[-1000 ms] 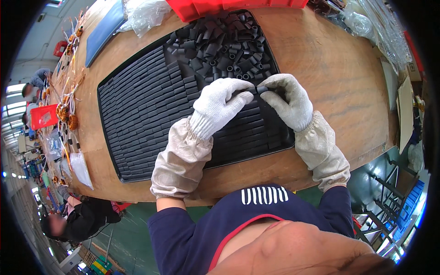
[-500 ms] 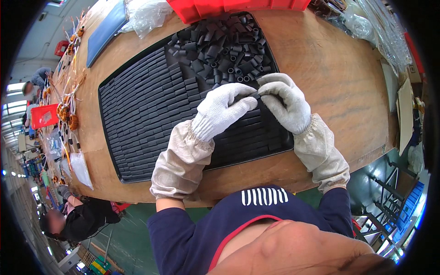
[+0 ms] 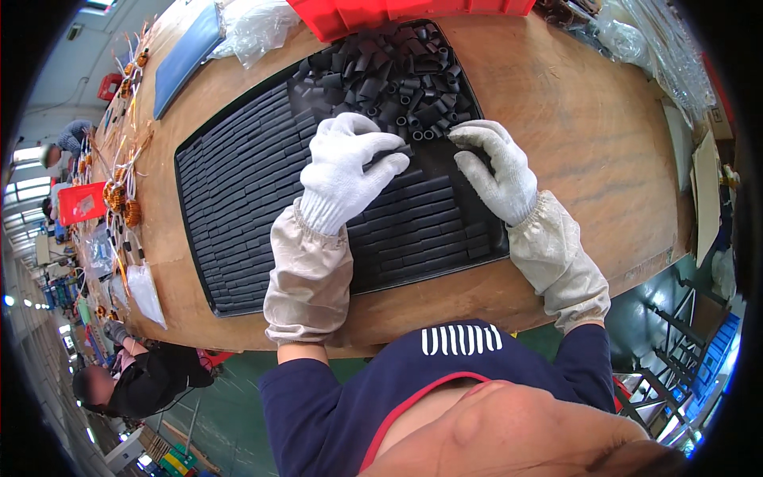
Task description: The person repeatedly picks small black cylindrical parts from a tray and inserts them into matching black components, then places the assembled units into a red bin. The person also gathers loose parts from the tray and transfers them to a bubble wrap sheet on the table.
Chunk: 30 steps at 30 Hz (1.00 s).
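A large black tray (image 3: 472, 208) lies on the table before me. Rows of short black tubes (image 3: 246, 187), laid flat end to end, fill its left and near parts. Loose black tubes (image 3: 385, 75) are heaped at its far end, some standing on end. My left hand (image 3: 343, 165), in a white knit glove, pinches a black tube (image 3: 404, 149) between thumb and fingers above the rows. My right hand (image 3: 501, 171), gloved too, is by the tray's right side near the heap. Its thumb and fingers are apart, with nothing visible between them.
Behind the tray stands a red bin (image 3: 413, 9). A blue folder-like panel (image 3: 187, 60) and clear plastic bags (image 3: 254, 30) lie at the far left, copper-wound coils (image 3: 119, 203) along the left edge. Plastic wrap (image 3: 664, 56) sits far right. Another person (image 3: 151, 378) is at lower left.
My hands were together over the tray and have separated. The left moved leftward with a tube; the right stayed near the tray's right side, its fingers now apart.
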### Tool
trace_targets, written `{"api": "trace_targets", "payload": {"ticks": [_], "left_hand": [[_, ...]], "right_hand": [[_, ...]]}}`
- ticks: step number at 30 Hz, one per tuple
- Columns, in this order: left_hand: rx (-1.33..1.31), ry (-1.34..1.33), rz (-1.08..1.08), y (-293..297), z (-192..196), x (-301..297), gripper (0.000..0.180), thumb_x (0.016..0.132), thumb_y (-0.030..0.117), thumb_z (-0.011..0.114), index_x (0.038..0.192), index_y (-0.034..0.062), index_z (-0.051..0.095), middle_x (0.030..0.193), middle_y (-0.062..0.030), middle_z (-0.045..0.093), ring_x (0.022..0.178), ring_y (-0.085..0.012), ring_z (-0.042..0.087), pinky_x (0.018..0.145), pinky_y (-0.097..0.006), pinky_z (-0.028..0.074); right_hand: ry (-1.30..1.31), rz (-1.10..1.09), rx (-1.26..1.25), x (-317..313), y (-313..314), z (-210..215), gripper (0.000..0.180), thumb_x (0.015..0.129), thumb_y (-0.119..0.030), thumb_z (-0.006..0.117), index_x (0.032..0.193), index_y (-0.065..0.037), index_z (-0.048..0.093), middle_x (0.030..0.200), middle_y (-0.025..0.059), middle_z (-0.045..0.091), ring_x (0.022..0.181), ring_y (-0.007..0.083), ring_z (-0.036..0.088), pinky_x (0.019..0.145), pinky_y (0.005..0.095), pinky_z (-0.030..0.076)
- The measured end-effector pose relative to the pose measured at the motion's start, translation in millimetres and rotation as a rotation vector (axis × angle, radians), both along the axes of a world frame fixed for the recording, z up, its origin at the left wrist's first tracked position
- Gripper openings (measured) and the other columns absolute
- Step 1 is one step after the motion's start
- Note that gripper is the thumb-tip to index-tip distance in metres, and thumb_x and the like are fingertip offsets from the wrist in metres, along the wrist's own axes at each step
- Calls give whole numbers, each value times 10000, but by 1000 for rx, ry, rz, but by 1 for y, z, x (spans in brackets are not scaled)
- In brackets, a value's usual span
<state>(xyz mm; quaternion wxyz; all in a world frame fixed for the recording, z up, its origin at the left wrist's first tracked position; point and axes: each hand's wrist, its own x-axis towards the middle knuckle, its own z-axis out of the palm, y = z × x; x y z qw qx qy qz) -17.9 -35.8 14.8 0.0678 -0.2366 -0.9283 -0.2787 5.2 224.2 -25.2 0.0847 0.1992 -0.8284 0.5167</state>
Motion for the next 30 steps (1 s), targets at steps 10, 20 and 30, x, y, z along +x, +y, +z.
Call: {"api": "trace_targets", "payload": {"ticks": [10,20,30], "left_hand": [[-192,16,31,-8,-4,0,214,755,268,844,945,171,820,1042,-84,660,1028,-326,604,894,-441,499],[-166,114,25,-13,-5,-2,130,770,241,826,860,151,800,1000,-69,659,1007,-327,615,855,-438,513],[-235,183,207,-7,-15,-4,186,737,260,859,832,117,787,994,-88,663,1007,-326,607,847,-450,502]], "right_hand": [[43,29,34,-1,-1,6,207,885,57,679,1080,-9,702,1153,145,671,1069,274,682,922,348,544],[48,28,37,-1,-1,5,190,889,55,673,1067,-5,707,1145,145,678,1065,272,685,919,343,545],[70,-11,0,-1,-4,5,168,868,19,720,1029,-26,718,1069,136,704,997,302,705,871,364,558]]}}
